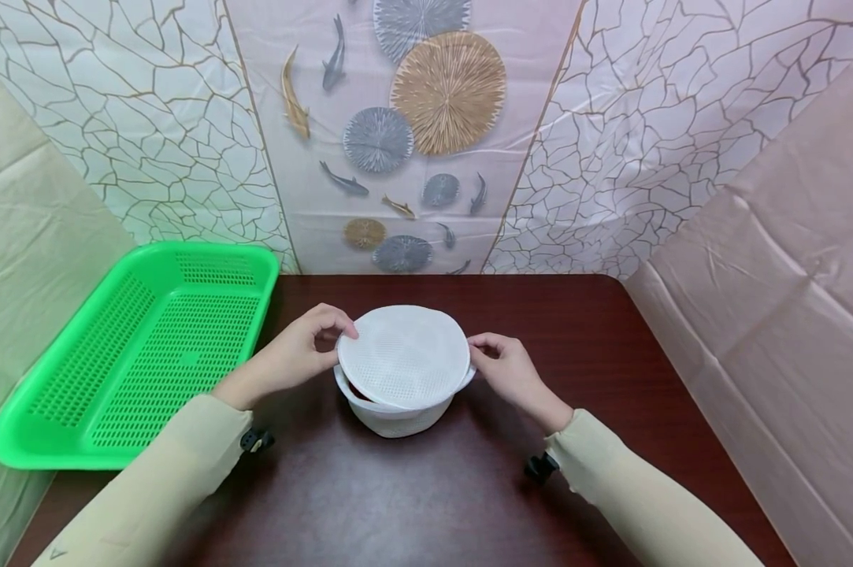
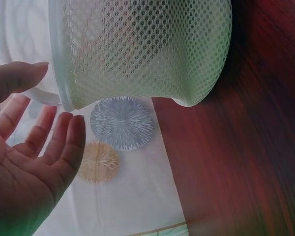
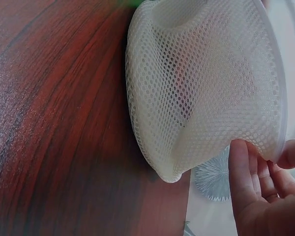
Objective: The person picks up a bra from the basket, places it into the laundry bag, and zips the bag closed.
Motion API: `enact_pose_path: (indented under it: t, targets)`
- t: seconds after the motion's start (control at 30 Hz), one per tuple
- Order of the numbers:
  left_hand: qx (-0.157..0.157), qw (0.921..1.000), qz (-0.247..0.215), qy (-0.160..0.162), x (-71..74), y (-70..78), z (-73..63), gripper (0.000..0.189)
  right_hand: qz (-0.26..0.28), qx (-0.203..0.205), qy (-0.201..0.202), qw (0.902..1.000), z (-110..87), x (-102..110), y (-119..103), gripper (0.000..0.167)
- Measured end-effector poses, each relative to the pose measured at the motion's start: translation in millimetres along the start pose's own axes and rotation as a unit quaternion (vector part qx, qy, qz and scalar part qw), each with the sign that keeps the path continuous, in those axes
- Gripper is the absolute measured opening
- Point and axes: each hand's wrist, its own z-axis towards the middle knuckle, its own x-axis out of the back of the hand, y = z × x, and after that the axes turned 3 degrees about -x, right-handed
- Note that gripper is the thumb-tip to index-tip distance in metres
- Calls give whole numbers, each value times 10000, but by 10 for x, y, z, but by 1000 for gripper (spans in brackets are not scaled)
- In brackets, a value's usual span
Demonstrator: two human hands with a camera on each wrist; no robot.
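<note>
A white mesh laundry bag (image 1: 400,424) stands upright on the dark table, its round mesh lid (image 1: 405,354) lying tilted over the opening. A gap shows between lid and rim at the front left. My left hand (image 1: 300,350) pinches the lid's left edge, thumb on top; in the left wrist view its other fingers spread behind the edge. On the opposite side, my right hand (image 1: 513,372) pinches the bag's rim between thumb and fingers. Through the mesh side (image 3: 216,93) in the right wrist view, a faint pinkish patch shows; what it is cannot be made out.
A large green plastic basket (image 1: 270,295) with slotted walls stands at the left, close to my left forearm. The reddish-brown wooden table (image 1: 398,504) runs back to a patterned cloth wall (image 1: 320,228). Pale cloth hangs along both sides.
</note>
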Motion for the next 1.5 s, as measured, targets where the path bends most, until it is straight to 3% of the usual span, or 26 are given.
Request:
enact_pose_path:
  t: [0.3,0.4,0.83,1.03,1.2,1.37,1.5]
  targets:
    - [139,9998,-130,-72,-7,-45,-53,21,82,109,-69,9999,-156,0,-330,18]
    - [194,9997,-143,-98,-4,-51,-60,21,45,182,-72,9998,-171,6,-349,18]
    - [217,9997,-25,-109,8,-59,-73,19,100,39,-88,9999,-168,7,-352,20]
    - [261,9995,-74,-146,11,-66,-53,21,243,-139,2,9996,-40,-5,-115,25]
    - [596,9982,109,-48,-8,-7,19,26,111,-71,69,9999,-7,-15,-45,28]
    - [1074,9935,356,143,-60,81,136,20,114,6,74,9999,-28,-17,-48,27]
    - [1270,9911,380,142,-118,113,224,38,31,39,124,9999,-42,-22,-42,21]
